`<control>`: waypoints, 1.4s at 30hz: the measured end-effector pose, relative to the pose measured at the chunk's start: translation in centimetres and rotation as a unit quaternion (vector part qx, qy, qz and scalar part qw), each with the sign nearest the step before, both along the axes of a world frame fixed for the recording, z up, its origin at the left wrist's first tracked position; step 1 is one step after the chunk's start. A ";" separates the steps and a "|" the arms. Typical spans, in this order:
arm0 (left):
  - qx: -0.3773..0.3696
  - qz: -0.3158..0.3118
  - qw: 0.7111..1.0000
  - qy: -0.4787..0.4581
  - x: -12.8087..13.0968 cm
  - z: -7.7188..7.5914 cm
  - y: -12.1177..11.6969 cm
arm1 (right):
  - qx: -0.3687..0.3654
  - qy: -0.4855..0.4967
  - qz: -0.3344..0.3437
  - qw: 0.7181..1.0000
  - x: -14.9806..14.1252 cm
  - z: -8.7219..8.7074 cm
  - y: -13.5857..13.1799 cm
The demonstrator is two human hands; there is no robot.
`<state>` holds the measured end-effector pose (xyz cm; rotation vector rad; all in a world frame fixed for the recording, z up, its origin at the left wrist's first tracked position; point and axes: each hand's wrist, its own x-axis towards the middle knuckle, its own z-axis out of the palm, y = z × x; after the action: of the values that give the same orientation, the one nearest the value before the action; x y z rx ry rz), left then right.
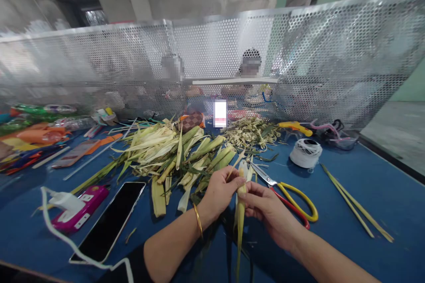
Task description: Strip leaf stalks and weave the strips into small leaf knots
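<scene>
Between my two hands, over the blue tabletop, a pale yellow-green strip of dried plant husk point(241, 216) hangs down lengthwise. My left hand point(219, 192), with a gold bangle at the wrist, pinches its upper part between thumb and fingers. From the other side my right hand point(262, 201) grips the same strip a little lower. Just right of the hands lie scissors point(300, 201) with one yellow and one red handle loop, blades pointing up-left. Behind my left hand spreads a loose heap of similar husks point(156, 150).
A white string spool point(306, 154), a yellow glue gun point(296, 128) and two long stalks point(355, 201) lie to the right. To the left are a phone point(109, 221) and a magenta power strip point(81, 210) with a white cable. A perforated metal screen point(212, 48) borders the back; people sit beyond it.
</scene>
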<state>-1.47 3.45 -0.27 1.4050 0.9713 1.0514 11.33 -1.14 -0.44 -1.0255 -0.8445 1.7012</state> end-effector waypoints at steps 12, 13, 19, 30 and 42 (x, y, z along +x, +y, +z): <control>-0.041 0.025 0.998 -0.040 0.1 0.5 -0.1 | -0.025 0.025 0.032 0.999 0.5 0.2 0.1; -0.038 0.033 0.998 -0.038 0.0 0.6 -0.1 | -0.022 0.022 0.029 0.999 0.5 0.2 0.1; -0.108 0.019 0.992 -0.066 -0.2 0.9 0.0 | 0.016 -0.024 -0.011 1.000 0.8 0.5 0.5; -0.157 -0.037 0.987 -0.020 -0.1 0.6 -0.3 | 0.075 -0.165 -0.055 0.982 1.8 1.0 1.4; -0.151 0.035 0.988 -0.010 0.5 0.2 -0.7 | -0.001 -0.156 -0.029 0.987 1.7 0.8 1.3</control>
<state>-0.98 2.76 -0.06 1.1171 1.1219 0.9232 13.05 0.11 0.32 -1.3267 -1.0014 1.5135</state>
